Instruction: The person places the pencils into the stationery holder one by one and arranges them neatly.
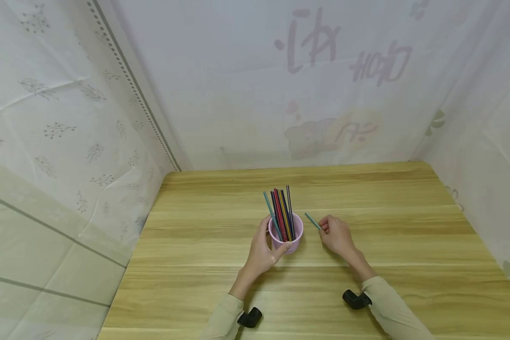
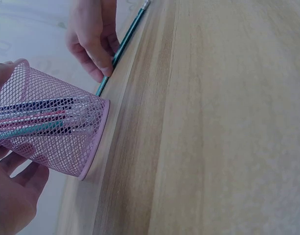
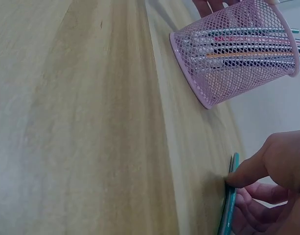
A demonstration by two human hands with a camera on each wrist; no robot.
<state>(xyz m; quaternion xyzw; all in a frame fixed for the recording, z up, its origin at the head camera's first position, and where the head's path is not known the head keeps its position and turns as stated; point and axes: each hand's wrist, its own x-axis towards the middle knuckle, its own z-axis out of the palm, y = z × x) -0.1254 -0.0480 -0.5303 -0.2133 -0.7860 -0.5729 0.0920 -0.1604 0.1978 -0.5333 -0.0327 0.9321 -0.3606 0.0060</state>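
A pink mesh pencil cup (image 1: pixel 298 232) stands upright on the wooden table, holding several pencils (image 1: pixel 282 212) in teal, red, yellow and dark blue. Curled around the cup's left side, my left hand (image 1: pixel 261 253) grips it, with the thumb at the front near the rim. To the right of the cup, my right hand (image 1: pixel 337 237) pinches a teal pencil (image 1: pixel 312 220) between thumb and fingers. This pencil has a silver ferrule at one end in the left wrist view. It lies low along the tabletop; whether it touches the wood I cannot tell.
The wooden table (image 1: pixel 195 283) runs back to a printed cloth wall (image 1: pixel 238 118), with more patterned cloth at both sides. Black wrist mounts (image 1: pixel 250 318) sit at both sleeves.
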